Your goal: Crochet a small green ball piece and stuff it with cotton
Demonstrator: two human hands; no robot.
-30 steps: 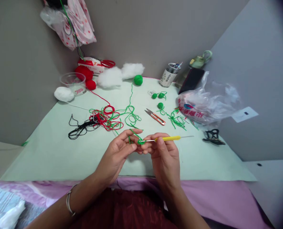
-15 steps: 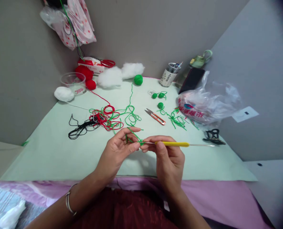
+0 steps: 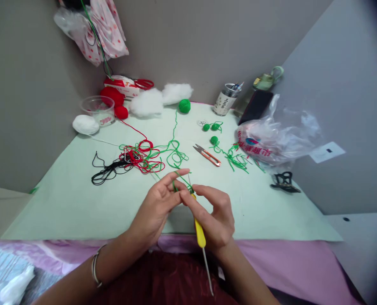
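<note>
My left hand (image 3: 158, 205) pinches green yarn (image 3: 182, 178), with a strand running over its raised index finger. My right hand (image 3: 216, 216) holds a crochet hook (image 3: 199, 232) by its yellow grip. One metal end of the hook points up past the fingertips; the other slants down toward my lap. A small green crocheted bit sits between the two hands, mostly hidden by fingers. From the left hand the yarn leads to a loose tangle of green strands (image 3: 175, 154) and on to a green yarn ball (image 3: 184, 106) at the back.
Thread snips (image 3: 207, 156) lie beyond my hands, near small green crocheted balls (image 3: 214, 140) and green scraps (image 3: 235, 161). At right are a plastic bag (image 3: 271, 140) and a black hair claw (image 3: 284, 182). Black cord (image 3: 108, 171) and red yarn (image 3: 145, 146) tangle at left.
The crochet hook has swung from lying level, pointing right, to steeply upright with its lower end toward me. My right hand has turned with it and its fingers have shifted.
</note>
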